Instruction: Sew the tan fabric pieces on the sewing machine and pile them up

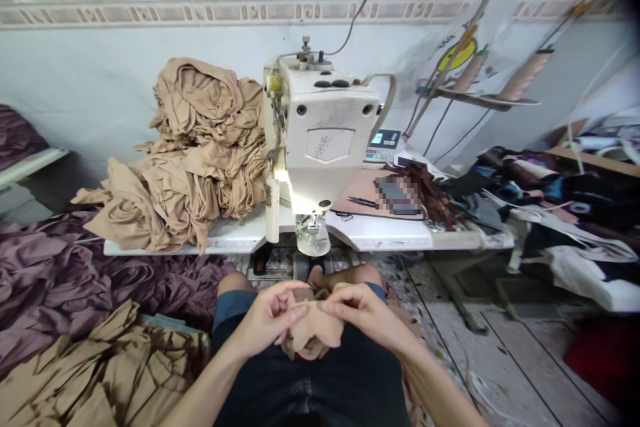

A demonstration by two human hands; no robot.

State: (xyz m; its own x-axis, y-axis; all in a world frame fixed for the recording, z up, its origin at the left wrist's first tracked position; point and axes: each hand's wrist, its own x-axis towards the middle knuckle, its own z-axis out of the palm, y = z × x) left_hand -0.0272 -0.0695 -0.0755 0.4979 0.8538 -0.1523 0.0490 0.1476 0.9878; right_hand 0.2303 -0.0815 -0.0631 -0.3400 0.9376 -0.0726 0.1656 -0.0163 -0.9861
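Observation:
Over my lap, both hands pinch the upper edge of a small tan fabric piece [317, 325]. My left hand [270, 320] has thumb and fingers closed on its left side, and my right hand [357, 310] grips its right side. The cloth hangs in folds between them, with more tan fabric bunched beneath it. Just beyond my hands stands a white sewing machine [325, 127], its presser foot area lit above the needle plate.
A tall heap of tan fabric [195, 160] lies left on the white table [385, 235]. Tweezers [364, 202] and brown strips [435, 197] lie right. Purple cloth [135, 277] and more tan cloth [110, 367] pile up at lower left. Thread cones [527, 77] stand upper right.

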